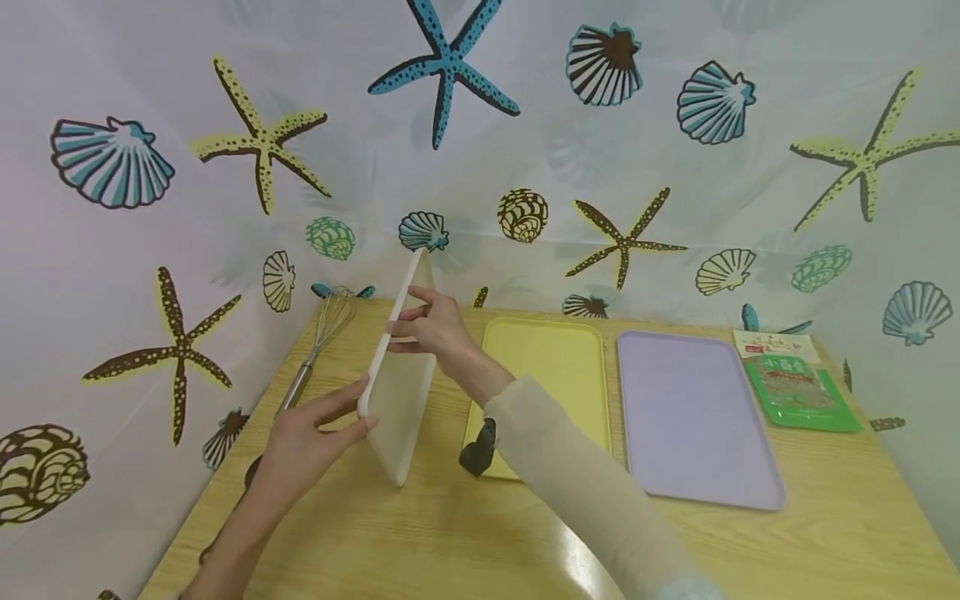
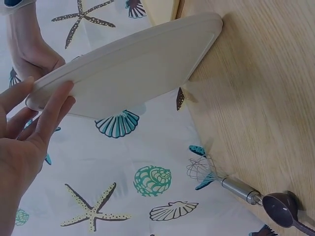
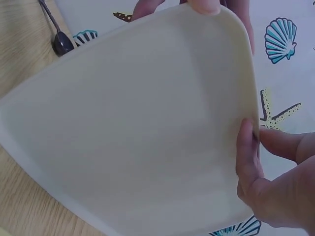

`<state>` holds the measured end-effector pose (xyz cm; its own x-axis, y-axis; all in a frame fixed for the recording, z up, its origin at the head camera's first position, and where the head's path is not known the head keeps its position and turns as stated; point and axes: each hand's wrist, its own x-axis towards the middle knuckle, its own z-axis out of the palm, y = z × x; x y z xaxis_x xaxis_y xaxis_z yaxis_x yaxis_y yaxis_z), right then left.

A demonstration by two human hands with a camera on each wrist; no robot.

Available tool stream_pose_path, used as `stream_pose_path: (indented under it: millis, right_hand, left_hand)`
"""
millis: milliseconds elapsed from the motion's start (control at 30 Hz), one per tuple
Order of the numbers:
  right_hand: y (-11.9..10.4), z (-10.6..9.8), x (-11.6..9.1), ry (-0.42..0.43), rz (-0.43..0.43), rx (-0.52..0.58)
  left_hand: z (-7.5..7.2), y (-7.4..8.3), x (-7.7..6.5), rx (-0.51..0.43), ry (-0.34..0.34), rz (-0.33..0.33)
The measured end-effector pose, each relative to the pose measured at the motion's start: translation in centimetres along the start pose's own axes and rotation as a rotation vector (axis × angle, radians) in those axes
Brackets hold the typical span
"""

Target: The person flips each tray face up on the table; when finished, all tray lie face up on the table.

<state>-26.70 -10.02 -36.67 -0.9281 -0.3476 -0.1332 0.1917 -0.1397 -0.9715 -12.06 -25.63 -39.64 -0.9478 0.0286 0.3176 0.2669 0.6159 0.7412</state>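
Observation:
A white rectangular tray [image 1: 408, 400] is tilted up on its edge over the left part of the table, both hands holding it. My left hand [image 1: 311, 446] pinches the near upper corner, thumb on one face and fingers on the other. Farther along the same upper edge, my right hand [image 1: 438, 329] grips the rim between thumb and fingers. In the right wrist view the tray's broad inner face [image 3: 123, 123] shows bare. The left wrist view shows its other face [image 2: 133, 69], with the lower corner close to the wooden table.
A yellow tray [image 1: 543, 375] and a purple tray [image 1: 693, 417] lie to the right, with a green packet [image 1: 798, 392] beyond them. A whisk [image 1: 333, 321] and a dark spoon [image 2: 280, 210] lie along the left edge. A shell-patterned curtain [image 1: 480, 150] surrounds the table.

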Motion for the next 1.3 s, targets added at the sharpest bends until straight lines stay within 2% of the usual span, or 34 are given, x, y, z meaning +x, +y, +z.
stream_pose_path:
  millis: [100,200,367,467,567,667,833,1033,1200,1300]
  right_hand:
    - [0.9,-0.6,0.1,0.007,-0.003,-0.063]
    - [3.2,-1.6,0.0,0.021,0.029,-0.162]
    - [8.4,-3.2,-0.5,0.002,0.145,-0.252]
    - [10.8,-3.9,-0.8,-0.013,0.216,-0.265]
    - [12.1,-4.1,-1.0,-0.015,0.268,-0.282]
    - [12.6,-4.0,-1.0,-0.014,0.29,-0.292]
    - [12.6,-3.8,-0.9,-0.027,0.297,-0.27]
    - [12.5,-3.8,-0.8,-0.04,0.307,-0.24]
    - [12.8,-3.8,-0.6,-0.041,0.326,-0.198]
    - [13.0,-3.8,-0.6,-0.028,0.336,-0.154]
  left_hand:
    - [0.0,0.1,0.1,0.002,0.021,0.022]
    - [-0.1,0.0,0.1,0.0,0.039,0.003]
    - [-0.4,-0.2,0.0,-0.027,0.042,-0.103]
    - [-0.7,-0.3,0.0,-0.107,0.027,-0.172]
    - [-1.2,-0.2,0.1,-0.2,0.016,-0.224]
    - [-1.8,-0.2,0.1,-0.221,0.015,-0.251]
    - [-2.4,-0.4,0.2,-0.18,-0.014,-0.251]
    - [-2.8,-1.0,0.4,-0.246,-0.052,-0.224]
    - [-3.4,-1.4,0.6,-0.309,-0.082,-0.239]
    - [-3.6,-1.7,0.5,-0.306,-0.097,-0.237]
